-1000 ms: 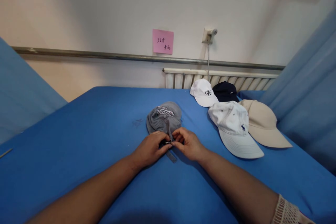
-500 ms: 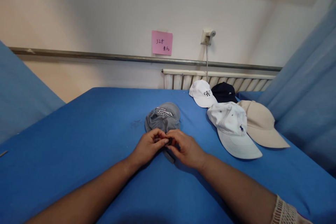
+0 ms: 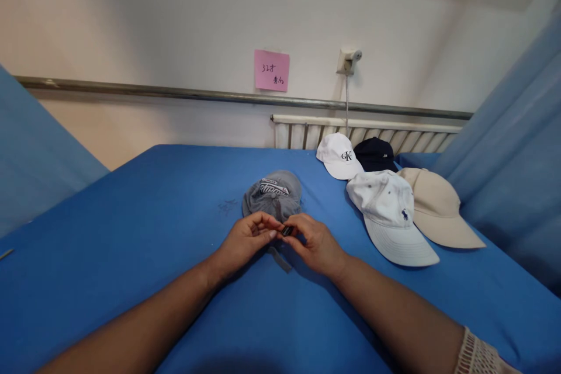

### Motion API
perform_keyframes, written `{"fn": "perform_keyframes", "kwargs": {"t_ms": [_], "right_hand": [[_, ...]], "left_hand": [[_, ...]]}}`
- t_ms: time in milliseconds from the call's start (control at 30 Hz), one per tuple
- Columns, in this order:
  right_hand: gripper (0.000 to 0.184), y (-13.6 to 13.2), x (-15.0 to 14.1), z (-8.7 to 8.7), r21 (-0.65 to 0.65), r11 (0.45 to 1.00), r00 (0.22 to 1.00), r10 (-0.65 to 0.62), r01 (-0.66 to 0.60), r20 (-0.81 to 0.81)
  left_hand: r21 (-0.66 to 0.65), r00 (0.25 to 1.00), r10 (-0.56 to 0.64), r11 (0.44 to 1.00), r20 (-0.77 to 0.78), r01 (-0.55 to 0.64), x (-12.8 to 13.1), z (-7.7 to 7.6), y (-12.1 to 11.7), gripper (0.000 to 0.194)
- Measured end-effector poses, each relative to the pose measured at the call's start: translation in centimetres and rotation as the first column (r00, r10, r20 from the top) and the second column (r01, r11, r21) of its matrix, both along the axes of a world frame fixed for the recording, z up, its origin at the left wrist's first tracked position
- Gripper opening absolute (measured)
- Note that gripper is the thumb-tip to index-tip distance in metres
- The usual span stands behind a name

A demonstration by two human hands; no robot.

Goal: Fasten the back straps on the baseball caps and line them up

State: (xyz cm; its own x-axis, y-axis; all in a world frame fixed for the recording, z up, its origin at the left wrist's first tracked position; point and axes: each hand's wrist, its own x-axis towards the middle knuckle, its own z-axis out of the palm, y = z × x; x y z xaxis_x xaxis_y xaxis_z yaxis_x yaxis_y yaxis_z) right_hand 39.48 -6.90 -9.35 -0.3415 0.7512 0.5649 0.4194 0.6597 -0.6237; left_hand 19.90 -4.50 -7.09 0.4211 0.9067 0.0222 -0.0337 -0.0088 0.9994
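Note:
A grey baseball cap [image 3: 287, 184] with white lettering lies on the blue-covered table, its back strap side toward me. My right hand [image 3: 319, 246] pinches a small dark buckle [image 3: 287, 230] between thumb and fingers. Beside it, my left hand [image 3: 244, 241] is closed in a pinch at the cap's strap, the fingertips of both hands meeting at the buckle. A loose grey strap end [image 3: 279, 259] hangs down below the fingers onto the cloth. What lies right between the left fingertips is mostly hidden.
At the right lie a white cap [image 3: 335, 158], a dark navy cap [image 3: 374, 155], a pale cap [image 3: 388, 204] with a small emblem and a beige cap [image 3: 438, 210]. Blue curtains [image 3: 508, 146] flank the table [image 3: 131, 234]. A radiator [image 3: 298, 134] stands behind it.
The right fingers have turned the buckle so its dark face shows more. My left fingertips have shifted slightly, and more of the loose strap end is visible below.

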Motion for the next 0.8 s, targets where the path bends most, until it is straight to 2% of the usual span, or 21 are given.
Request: {"fn": "perform_keyframes", "kwargs": {"t_ms": [200, 300, 467, 800], "right_hand": [[0.016, 0.2, 0.0, -0.3, 0.024, 1.0, 1.0, -0.009, 0.008, 0.013], [0.017, 0.2, 0.0, -0.6, -0.01, 0.999, 0.998, -0.048, 0.048, -0.031], [0.02, 0.4, 0.0, -1.2, -0.122, 0.988, 0.983, -0.116, 0.099, -0.143], [0.016, 0.7, -0.2, -1.5, -0.111, 0.988, 0.967, -0.128, 0.106, -0.219]], "left_hand": [[0.055, 0.997, -0.076, 0.996, -0.004, 0.076, -0.3, -0.2, 0.1, 0.019], [0.063, 0.995, -0.096, 0.993, 0.0, 0.096, -0.5, 0.0, 0.0, 0.019], [0.055, 0.996, -0.086, 0.995, 0.011, 0.086, -0.6, 0.0, 0.0, 0.021], [0.075, 0.996, -0.087, 0.993, -0.015, 0.088, -0.5, 0.3, -0.2, 0.019]]}}
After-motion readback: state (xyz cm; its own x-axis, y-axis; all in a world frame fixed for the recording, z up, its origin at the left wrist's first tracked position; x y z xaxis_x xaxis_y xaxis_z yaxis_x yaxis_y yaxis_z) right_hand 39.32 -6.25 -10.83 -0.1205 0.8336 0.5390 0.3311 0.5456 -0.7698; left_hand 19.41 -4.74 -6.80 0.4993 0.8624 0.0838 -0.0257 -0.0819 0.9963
